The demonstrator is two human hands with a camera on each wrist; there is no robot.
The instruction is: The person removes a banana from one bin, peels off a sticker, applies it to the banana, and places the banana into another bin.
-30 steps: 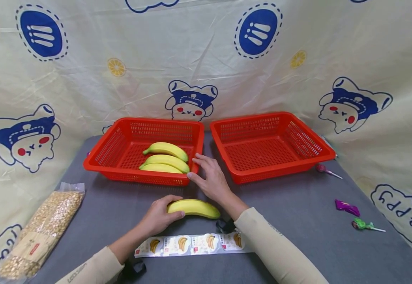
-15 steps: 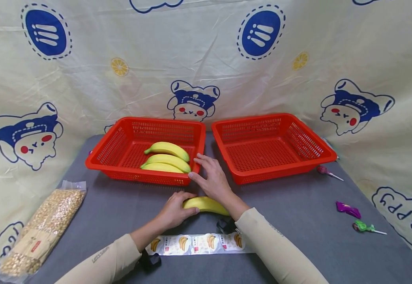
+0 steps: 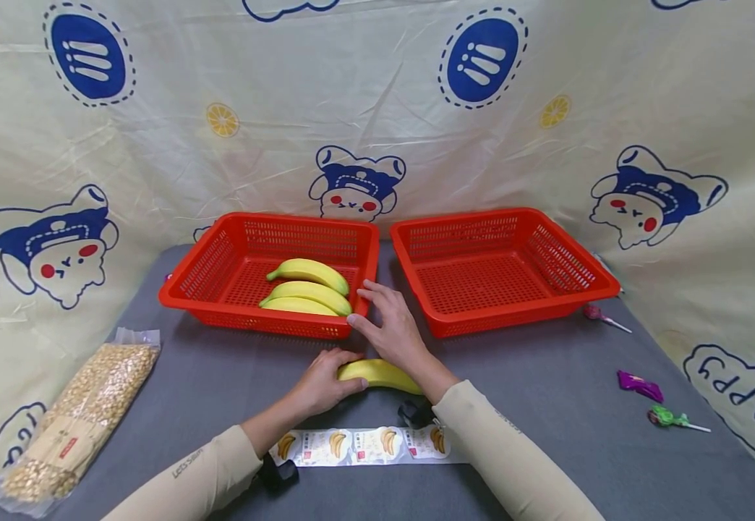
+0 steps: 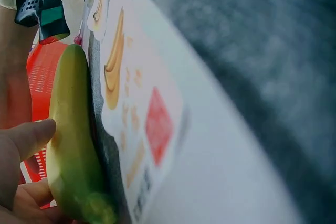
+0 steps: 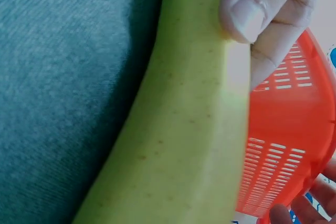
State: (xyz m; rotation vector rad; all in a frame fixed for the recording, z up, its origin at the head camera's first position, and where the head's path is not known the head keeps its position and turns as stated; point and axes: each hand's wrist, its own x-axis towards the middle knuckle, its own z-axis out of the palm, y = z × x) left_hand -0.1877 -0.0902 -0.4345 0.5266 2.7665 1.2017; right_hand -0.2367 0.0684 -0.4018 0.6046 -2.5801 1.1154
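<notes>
A yellow banana (image 3: 377, 373) lies low over the grey cloth, its stem end held between the thumb and fingers of my left hand (image 3: 322, 381). The thumb (image 4: 31, 137) presses on the banana's side in the left wrist view. My right hand (image 3: 393, 334) rests at the front right corner of the left red basket (image 3: 215, 317), fingers spread and relaxed along its rim. The right forearm passes over the banana's far end and hides it. Inside that basket lie more bananas (image 3: 309, 273), side by side.
A second red basket (image 3: 514, 307) stands to the right. Banana-print packets (image 3: 358, 446) form a strip in front, partly under the right sleeve. A bag of pale grains (image 3: 91, 405) lies at left. At right are lollipops (image 3: 667, 416) and a purple-wrapped candy (image 3: 640, 386).
My left hand has slid the banana to the right and slightly away from me, under the right forearm. The right hand stays at the basket corner.
</notes>
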